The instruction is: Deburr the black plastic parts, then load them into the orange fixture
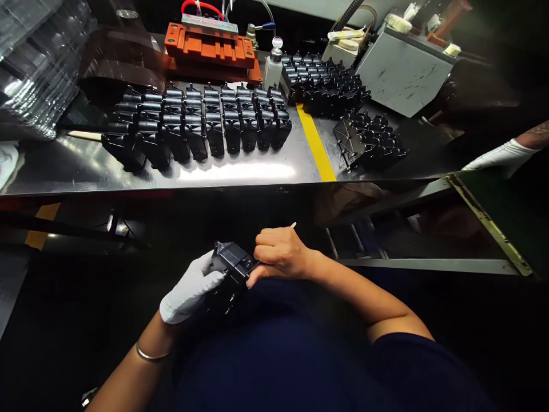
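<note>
"Where are the hands?"

"Together, low in front of the body. The gloved left hand (pixel 191 289) grips a black plastic part (pixel 234 266), and the bare right hand (pixel 281 254) rests against its end, a white stick (pixel 294 225) poking past the fingers."

"What's beyond them?"

"A dark gap, then a steel table (pixel 86 166) with rows of black parts (pixel 197 123). Another person's gloved hand (pixel 501 157) reaches in at right."

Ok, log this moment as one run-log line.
left hand: gloved, grips black plastic housing | right hand: bare, holds thin white stick
</note>
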Available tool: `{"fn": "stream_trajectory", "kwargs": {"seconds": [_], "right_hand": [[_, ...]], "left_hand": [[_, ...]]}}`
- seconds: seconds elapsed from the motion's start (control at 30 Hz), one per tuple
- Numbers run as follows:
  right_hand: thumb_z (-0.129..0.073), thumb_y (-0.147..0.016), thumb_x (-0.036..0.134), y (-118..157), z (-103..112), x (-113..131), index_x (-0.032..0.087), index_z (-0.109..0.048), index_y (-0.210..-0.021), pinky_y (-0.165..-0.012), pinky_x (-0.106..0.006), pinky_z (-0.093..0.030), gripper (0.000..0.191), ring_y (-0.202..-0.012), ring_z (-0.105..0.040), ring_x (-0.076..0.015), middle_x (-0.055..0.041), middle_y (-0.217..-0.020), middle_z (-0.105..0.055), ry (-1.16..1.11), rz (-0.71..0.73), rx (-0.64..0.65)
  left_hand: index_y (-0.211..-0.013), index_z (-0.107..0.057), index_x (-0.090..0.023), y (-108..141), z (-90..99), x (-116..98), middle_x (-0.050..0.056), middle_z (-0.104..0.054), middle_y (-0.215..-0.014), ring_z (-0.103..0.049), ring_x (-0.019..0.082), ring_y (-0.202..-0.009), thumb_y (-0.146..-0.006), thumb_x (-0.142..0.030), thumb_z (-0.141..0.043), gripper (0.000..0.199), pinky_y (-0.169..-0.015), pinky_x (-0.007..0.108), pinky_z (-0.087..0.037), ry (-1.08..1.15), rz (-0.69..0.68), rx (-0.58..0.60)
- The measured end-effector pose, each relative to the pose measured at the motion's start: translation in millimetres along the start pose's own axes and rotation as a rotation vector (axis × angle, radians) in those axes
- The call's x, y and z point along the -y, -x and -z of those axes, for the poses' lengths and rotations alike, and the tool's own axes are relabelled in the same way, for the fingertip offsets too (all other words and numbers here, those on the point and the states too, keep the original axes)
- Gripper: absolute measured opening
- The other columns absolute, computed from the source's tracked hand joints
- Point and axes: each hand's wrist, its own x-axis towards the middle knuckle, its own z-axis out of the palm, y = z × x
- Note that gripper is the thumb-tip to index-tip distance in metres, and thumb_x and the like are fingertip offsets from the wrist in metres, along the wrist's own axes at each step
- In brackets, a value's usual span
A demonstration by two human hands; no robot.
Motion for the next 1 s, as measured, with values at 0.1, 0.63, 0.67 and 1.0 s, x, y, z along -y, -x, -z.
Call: {"fn": "stream_trajectory", "kwargs": {"seconds": [0.1, 0.63, 0.67, 1.0], "right_hand": [[-0.038, -0.087, 0.068, 0, 1, 0, 0.016, -0.048, -0.053, -0.049, -0.025, -0.020, 0.063, -0.050, -0.033, -0.0085, 0.0035, -0.053, -0.037, 0.005, 0.013, -0.030], [-0.038, -0.087, 0.070, 8, 7, -4, 0.018, -0.037, -0.049, -0.045, -0.024, -0.018, 0.064, -0.041, -0.032, -0.0061, 0.0050, -0.045, -0.036, -0.384, -0.066, 0.274], [-0.038, -0.086, 0.071, 10, 8, -5, 0.018, -0.035, -0.048, -0.045, -0.023, -0.019, 0.065, -0.041, -0.031, -0.0056, 0.0053, -0.044, -0.036, -0.477, -0.074, 0.289], [-0.067, -0.076, 0.046, 7, -4, 7, 0.013, -0.062, -0.072, -0.049, -0.020, -0.030, 0.034, -0.054, -0.040, -0.0066, 0.0051, -0.059, -0.048, -0.809, -0.752, 0.235]], "left_hand": [[-0.101, -0.065, -0.017, 0, -1.5, 0, 0.006, -0.068, -0.084, -0.059, 0.019, -0.070, -0.066, -0.059, -0.072, 0.056, -0.062, 0.028, -0.049, 0.030, -0.005, 0.002], [-0.101, -0.068, -0.016, 0, 4.8, -4, 0.006, -0.071, -0.085, -0.064, 0.022, -0.073, -0.066, -0.054, -0.074, 0.052, -0.065, 0.030, -0.053, -0.110, 0.025, 0.038], [-0.102, -0.068, -0.017, 0, 6.8, -6, 0.005, -0.071, -0.085, -0.064, 0.022, -0.074, -0.066, -0.051, -0.075, 0.050, -0.065, 0.030, -0.053, -0.130, 0.032, 0.040], [-0.116, -0.063, -0.022, -11, 4.2, -24, 0.008, -0.069, -0.108, -0.066, 0.027, -0.100, -0.067, -0.041, -0.077, 0.054, -0.091, 0.042, -0.052, -0.441, -0.106, -0.286]]}}
